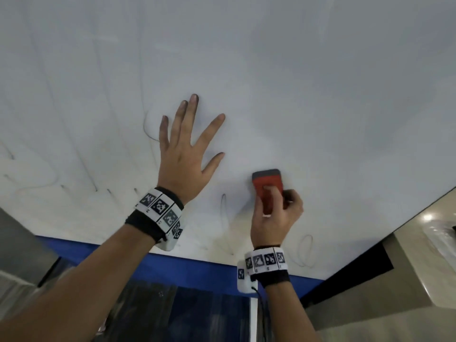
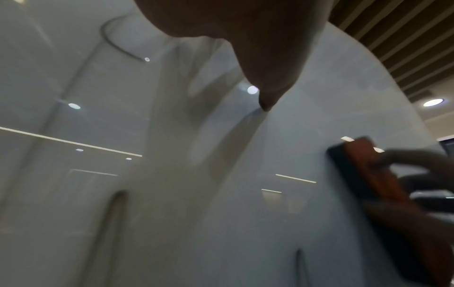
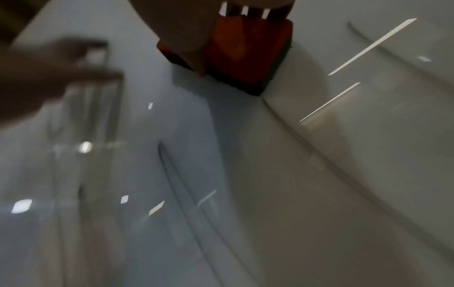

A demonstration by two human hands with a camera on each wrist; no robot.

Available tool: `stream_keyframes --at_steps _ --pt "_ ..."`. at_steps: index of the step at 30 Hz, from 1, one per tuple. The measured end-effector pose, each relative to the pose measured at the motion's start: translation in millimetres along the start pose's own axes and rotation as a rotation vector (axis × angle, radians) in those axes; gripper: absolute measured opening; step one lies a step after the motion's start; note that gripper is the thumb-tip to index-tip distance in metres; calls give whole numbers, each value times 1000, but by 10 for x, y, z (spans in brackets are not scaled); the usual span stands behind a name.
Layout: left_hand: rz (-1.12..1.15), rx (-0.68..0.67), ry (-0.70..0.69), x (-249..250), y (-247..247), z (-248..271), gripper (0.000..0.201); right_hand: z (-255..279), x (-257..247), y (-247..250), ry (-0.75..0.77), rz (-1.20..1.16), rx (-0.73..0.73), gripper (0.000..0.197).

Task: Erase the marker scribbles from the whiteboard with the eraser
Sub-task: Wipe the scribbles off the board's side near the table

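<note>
A white whiteboard (image 1: pixel 296 95) fills most of the head view. Thin dark marker scribbles (image 1: pixel 223 211) loop along its lower part, with fainter lines at the left. My right hand (image 1: pixel 274 213) grips a red eraser (image 1: pixel 267 186) with a dark felt pad and holds it flat against the board. My left hand (image 1: pixel 187 149) lies flat on the board to the eraser's left, fingers spread and smudged dark at the tips. In the left wrist view the eraser (image 2: pixel 373 174) shows blurred at the right. The right wrist view shows the eraser (image 3: pixel 245 54) on the board from below.
A blue band (image 1: pixel 192 265) runs along the board's lower edge. The board's right edge (image 1: pixel 394 225) slants down, with a pale counter (image 1: pixel 424 267) beyond it. Both wrists wear bands with black-and-white markers. Ceiling lights reflect in the glossy board.
</note>
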State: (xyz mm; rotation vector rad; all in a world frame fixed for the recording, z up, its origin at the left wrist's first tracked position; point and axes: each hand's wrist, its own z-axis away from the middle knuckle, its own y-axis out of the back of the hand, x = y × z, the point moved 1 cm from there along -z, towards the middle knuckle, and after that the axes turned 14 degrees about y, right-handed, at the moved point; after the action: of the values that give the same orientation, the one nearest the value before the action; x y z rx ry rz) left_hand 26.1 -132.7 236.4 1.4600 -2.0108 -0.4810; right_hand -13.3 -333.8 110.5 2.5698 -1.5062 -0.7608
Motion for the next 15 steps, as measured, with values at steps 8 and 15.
stream_keyframes --at_steps 8,15 --pt "-23 -3 -53 -252 -95 28 65 476 12 -440 558 76 -340 34" --pt "-20 35 -75 -292 -90 44 63 87 -82 -323 382 77 -127 33"
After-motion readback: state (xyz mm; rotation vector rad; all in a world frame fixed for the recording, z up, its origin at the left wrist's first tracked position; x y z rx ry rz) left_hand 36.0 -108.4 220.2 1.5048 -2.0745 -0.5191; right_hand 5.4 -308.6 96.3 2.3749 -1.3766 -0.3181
